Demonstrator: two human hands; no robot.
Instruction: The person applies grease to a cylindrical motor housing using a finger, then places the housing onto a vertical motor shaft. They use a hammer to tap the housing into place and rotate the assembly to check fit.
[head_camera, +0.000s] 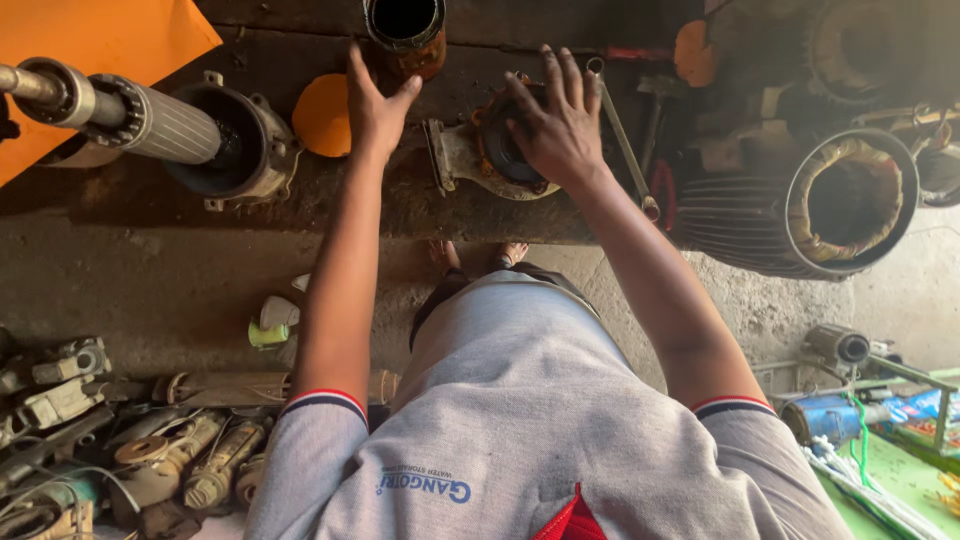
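Probably a motor repair workshop: stator housings (848, 205), rotor shaft (120, 112), greasy workbench (420, 205)

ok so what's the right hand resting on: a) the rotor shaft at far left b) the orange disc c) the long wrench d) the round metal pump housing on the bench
d: the right hand lies spread, palm down, on the round metal housing, while the orange disc sits beside the left hand.

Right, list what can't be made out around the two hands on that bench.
Head view only:
- Round metal housing: its centre is covered by the right hand.
- Rusty cylinder above the left hand: cut off by the top edge.
- Long wrench: its lower end passes behind the right forearm.
- Bench: its near side is hidden by the person's grey shirt.
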